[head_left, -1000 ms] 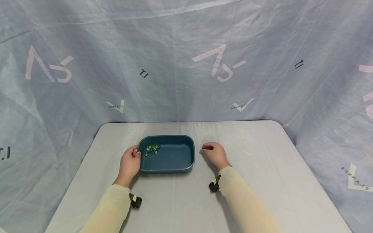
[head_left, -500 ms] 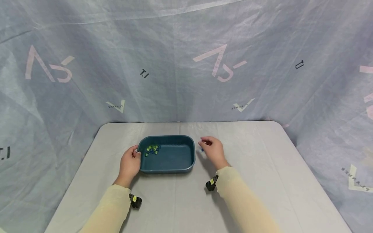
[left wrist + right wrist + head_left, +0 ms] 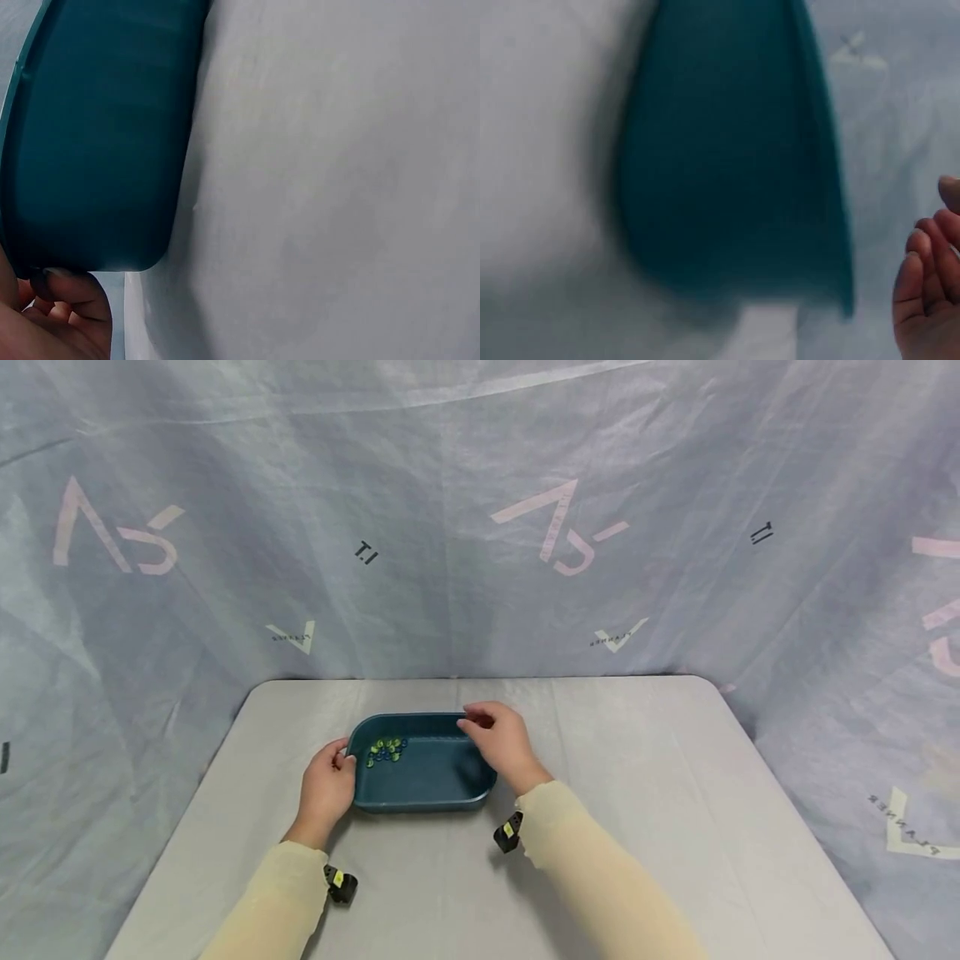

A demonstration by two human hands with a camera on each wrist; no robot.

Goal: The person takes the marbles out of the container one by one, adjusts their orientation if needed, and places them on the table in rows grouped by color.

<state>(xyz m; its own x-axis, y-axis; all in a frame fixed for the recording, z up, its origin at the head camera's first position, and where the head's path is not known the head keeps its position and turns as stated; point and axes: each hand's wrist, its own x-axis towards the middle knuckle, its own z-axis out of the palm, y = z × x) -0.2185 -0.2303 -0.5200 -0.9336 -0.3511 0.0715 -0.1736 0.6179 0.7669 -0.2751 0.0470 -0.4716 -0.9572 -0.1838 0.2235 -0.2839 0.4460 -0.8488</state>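
In the head view a dark teal rectangular bin (image 3: 427, 781) stands on the table. Several small green and blue marbles (image 3: 386, 749) lie together at its left end. My left hand (image 3: 326, 789) grips the left rim, thumb on the near side; in the left wrist view those fingers (image 3: 79, 292) pinch the bin's corner. Over the right end of the bin is my right hand (image 3: 501, 739), fingers bent, with the thumb and index tips near each other. I cannot tell whether a marble sits between them. The right wrist view shows the fingers (image 3: 930, 262) curled beside the blurred bin (image 3: 727, 172).
A pale cloth covers the table (image 3: 637, 793), which has rounded far corners. Behind it hangs a grey-blue curtain (image 3: 420, 593) with printed letters. Small black cameras sit at the left wrist (image 3: 342, 887) and the right wrist (image 3: 507, 832).
My right hand has risen from the table right of the bin and moved left over its right end. The blue marble seen under it is out of sight. My left hand keeps its grip.
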